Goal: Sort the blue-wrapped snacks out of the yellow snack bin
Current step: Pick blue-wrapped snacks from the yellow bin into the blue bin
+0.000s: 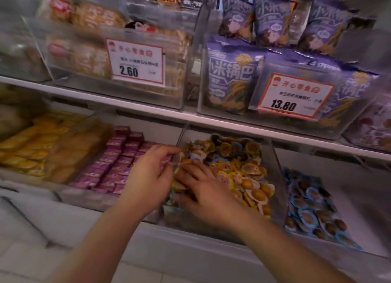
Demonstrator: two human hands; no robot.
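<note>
A clear bin [273, 177] on the lower shelf is heaped with yellow-wrapped snacks [251, 177]. A few blue-wrapped snacks [235, 147] lie mixed in near its back and middle. My right hand [203, 189] lies on the front left of the heap, fingers straight and spread, pointing left. My left hand [148, 177] is at the bin's left wall with fingers curled, thumb and fingertips close together. Motion blur hides whether they pinch a wrapper.
To the right lies a pile of blue-wrapped snacks [311, 206]. Left of the bin are pink boxes [114, 166] and orange packs [27, 147]. The shelf above carries purple bags [230, 79], bread packs [84, 56] and two price tags.
</note>
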